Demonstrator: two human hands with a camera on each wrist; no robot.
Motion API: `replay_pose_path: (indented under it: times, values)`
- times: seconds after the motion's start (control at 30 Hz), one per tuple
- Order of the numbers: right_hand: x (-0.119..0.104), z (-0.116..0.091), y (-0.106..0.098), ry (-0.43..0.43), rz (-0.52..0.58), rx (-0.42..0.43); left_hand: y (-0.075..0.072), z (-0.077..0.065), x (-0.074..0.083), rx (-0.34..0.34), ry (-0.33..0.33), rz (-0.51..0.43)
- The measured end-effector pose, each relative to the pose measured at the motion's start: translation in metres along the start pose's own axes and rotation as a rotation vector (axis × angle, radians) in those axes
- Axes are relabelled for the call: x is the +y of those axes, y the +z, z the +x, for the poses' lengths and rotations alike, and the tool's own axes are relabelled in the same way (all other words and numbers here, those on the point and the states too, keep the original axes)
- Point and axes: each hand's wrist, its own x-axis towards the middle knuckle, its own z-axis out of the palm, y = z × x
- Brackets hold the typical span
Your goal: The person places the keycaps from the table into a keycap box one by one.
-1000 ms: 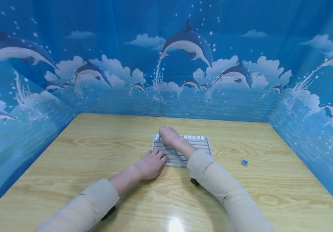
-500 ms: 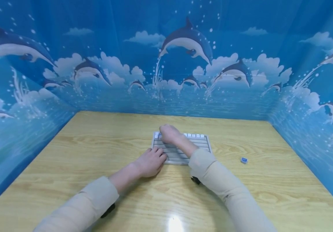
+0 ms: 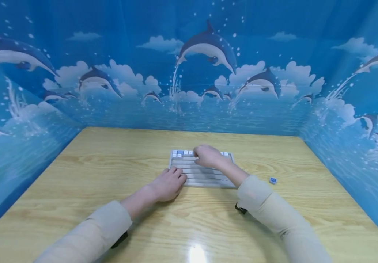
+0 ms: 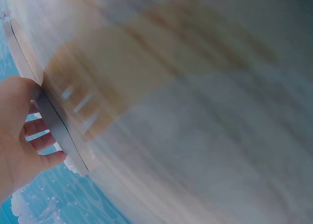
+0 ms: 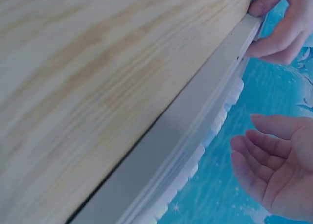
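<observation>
A light grey keyboard (image 3: 205, 171) lies flat on the table, its lower rows showing bare grey strips. White and blue keycaps line its back row, and two white keycaps (image 3: 177, 155) sit at the left of the row in front of that. My left hand (image 3: 168, 183) grips the keyboard's front left corner; in the left wrist view the thumb is on the front edge (image 4: 51, 119) and the fingers reach over the top. My right hand (image 3: 207, 155) is over the back row, hiding its middle. In the right wrist view its fingers (image 5: 266, 158) are loosely bent with nothing visible between them.
A single blue keycap (image 3: 272, 180) lies on the wooden table (image 3: 110, 157), right of the keyboard and near my right forearm. Blue dolphin-print curtains (image 3: 192, 109) enclose the table at the back and both sides.
My right hand has moved right along the keyboard's back row, uncovering keycaps at the back left. My left hand keeps its grip on the corner. The view has shifted slightly.
</observation>
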Motion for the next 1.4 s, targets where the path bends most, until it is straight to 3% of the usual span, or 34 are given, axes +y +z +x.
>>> replay_pose_path:
  times: [0.57,0.83,1.4]
  values:
    - [0.04,-0.047,-0.007,0.037,0.021,0.08,-0.002,0.002,-0.001,-0.05,-0.029,-0.034]
    - [0.06,-0.069,-0.01,0.056,0.024,0.116,-0.001,0.003,-0.001,-0.043,-0.024,-0.031]
    - [0.108,-0.109,-0.01,0.147,0.074,0.127,-0.002,0.003,0.001,-0.053,-0.03,-0.046]
